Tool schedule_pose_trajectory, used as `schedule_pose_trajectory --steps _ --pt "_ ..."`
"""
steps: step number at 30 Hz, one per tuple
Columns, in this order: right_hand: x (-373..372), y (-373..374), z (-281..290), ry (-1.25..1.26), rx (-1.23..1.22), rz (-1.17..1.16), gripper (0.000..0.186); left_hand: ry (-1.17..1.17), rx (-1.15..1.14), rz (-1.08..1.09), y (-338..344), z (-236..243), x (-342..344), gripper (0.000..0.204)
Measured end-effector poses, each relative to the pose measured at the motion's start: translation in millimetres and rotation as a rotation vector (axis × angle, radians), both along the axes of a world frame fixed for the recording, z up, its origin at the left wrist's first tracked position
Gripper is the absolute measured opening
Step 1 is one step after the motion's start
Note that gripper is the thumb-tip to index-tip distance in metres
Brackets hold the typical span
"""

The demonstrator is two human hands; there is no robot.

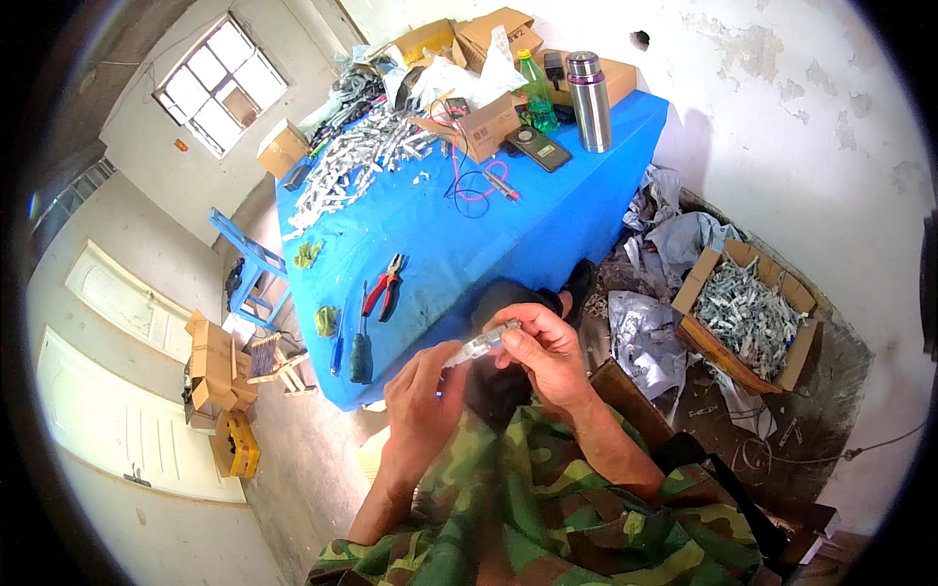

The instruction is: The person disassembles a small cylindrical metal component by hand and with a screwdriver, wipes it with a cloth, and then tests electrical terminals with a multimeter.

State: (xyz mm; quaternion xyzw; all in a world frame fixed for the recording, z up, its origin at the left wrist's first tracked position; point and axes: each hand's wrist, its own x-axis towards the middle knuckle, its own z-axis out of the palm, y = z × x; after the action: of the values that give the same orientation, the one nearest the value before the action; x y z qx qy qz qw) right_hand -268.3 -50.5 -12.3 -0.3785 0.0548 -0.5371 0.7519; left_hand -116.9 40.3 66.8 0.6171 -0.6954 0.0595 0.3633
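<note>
Between my two hands, over the near edge of the blue-covered table (469, 244), is a small, narrow, clear-and-whitish plastic piece (482, 344). My left hand (422, 402) pinches its lower left end. The fingers and thumb of my right hand (552, 359) close round its upper right end. It tilts up to the right, and its ends are partly covered by my fingers. Left of my hands lie red-handled pliers (390, 293), a dark-handled screwdriver (361, 344) and a slim blue tool (337, 344). A large pile of similar whitish pieces (357, 161) spreads over the table's far left.
A steel flask (590, 103), a green bottle (536, 93), a dark flat device (538, 148) and red and black test leads (479, 193) are on the table's far side. To my right, a cardboard box (696, 283) holds many small pieces. A blue chair (249, 259) stands left.
</note>
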Motion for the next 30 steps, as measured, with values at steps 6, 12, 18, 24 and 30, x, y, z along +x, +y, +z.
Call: schedule_pose_trajectory --steps 6,12,18,24,30 --pt "-10.6 6.9 21.0 0.079 -0.137 -0.057 0.032 -0.113 -0.096 -0.048 5.5 12.3 3.3 0.027" --pt "-13.5 15.4 33.2 0.202 -0.221 -0.173 0.026 -0.118 -0.094 -0.078 13.2 15.1 6.1 0.030" --pt "-8.9 17.4 26.0 0.390 -0.210 -0.190 0.020 -0.098 0.022 -0.069 20.4 10.4 11.5 0.029" --pt "3.5 28.8 8.2 0.537 -0.049 -0.056 0.028 -0.210 0.073 -0.013 31.8 -4.4 21.5 0.032" --pt "16.2 38.1 -3.7 0.585 0.169 0.125 0.038 -0.324 0.129 -0.029 40.6 -15.7 32.1 0.032"
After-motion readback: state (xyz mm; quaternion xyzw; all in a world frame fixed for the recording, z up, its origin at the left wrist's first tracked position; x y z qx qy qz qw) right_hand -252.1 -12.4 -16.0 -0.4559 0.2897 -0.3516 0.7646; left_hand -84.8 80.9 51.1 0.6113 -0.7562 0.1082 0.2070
